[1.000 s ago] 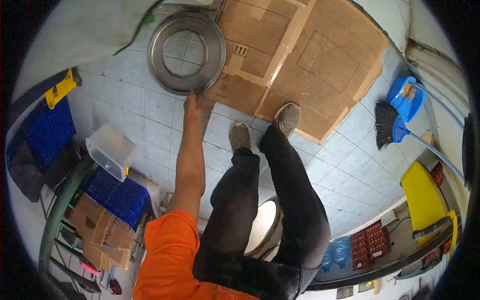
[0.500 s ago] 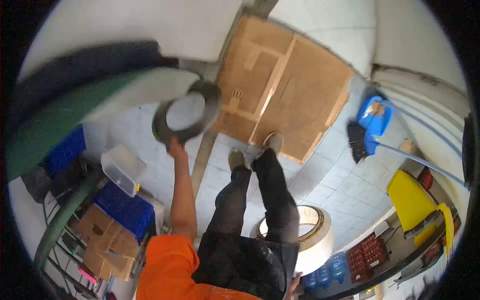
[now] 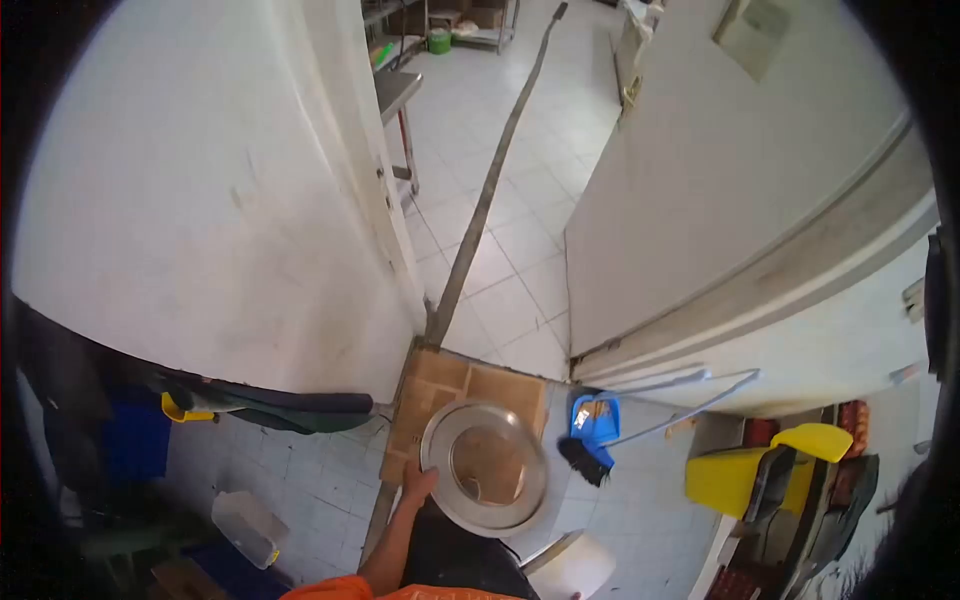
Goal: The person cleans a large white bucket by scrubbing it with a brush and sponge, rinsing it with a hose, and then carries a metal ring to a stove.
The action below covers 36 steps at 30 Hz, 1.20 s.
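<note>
My left hand (image 3: 420, 484) is closed on the left edge of a round metal ring (image 3: 436, 440) with a wide rim. Cardboard shows through the ring's middle. A white drum-shaped container (image 3: 575, 568) tilts beside my right leg at the bottom of the view. Only a fingertip of my right hand (image 3: 577, 596) shows, against the container's lower side; the rest of that hand is out of frame. Below the ring, a flat cardboard sheet (image 3: 510, 392) lies on the floor in front of a doorway.
A white door (image 3: 200, 200) stands at left, a pale wall panel (image 3: 740, 190) at right. Past the doorway are a tiled floor (image 3: 545, 290) and a metal table (image 3: 397, 92). A blue dustpan (image 3: 595, 417) and a broom (image 3: 585, 462) lean at right, near a yellow bin (image 3: 722, 482).
My view has lifted toward the doorway. The ring, still in my left hand, has come from the left to in front of my body. The white container remains at my right side.
</note>
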{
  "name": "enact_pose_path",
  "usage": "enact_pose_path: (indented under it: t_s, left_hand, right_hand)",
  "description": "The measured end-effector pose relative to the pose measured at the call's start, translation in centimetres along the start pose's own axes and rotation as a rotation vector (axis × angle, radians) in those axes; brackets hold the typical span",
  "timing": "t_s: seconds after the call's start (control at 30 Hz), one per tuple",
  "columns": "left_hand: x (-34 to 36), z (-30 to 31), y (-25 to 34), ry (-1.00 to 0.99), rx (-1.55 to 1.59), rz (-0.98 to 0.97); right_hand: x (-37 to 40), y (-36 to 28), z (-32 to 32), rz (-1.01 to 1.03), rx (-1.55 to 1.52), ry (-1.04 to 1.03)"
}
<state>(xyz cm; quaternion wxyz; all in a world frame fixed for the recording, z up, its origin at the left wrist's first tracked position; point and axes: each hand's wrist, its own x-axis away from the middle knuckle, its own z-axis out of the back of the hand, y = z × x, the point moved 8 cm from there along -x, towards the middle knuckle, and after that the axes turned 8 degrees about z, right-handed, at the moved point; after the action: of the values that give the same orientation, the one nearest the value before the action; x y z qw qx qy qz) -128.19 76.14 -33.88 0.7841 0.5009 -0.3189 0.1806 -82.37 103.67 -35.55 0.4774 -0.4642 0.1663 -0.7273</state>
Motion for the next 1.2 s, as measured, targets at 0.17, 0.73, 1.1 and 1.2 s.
enact_pose_path:
  t_s: [0.17, 0.73, 1.1, 1.2]
  left_hand:
    - [-7.1, -3.3, 3.7, 0.082, 0.274, -0.065]
    - [-20.6, -10.0, 54.9, 0.474, 0.05, -0.617]
    - [-36.7, -15.5, 79.3, 0.509, -0.071, -0.615]
    - [-42.0, -14.5, 84.8, 0.66, -0.049, -0.554]
  right_hand:
    - [-3.6, -10.3, -2.2, 0.121, 0.016, -0.032]
    - [-12.3, -36.6, -10.3, 0.191, 0.159, -0.017]
    - [-22.0, -54.5, -24.5, 0.122, 0.188, 0.04]
    - [-26.6, -62.8, -30.4, 0.175, 0.224, -0.023]
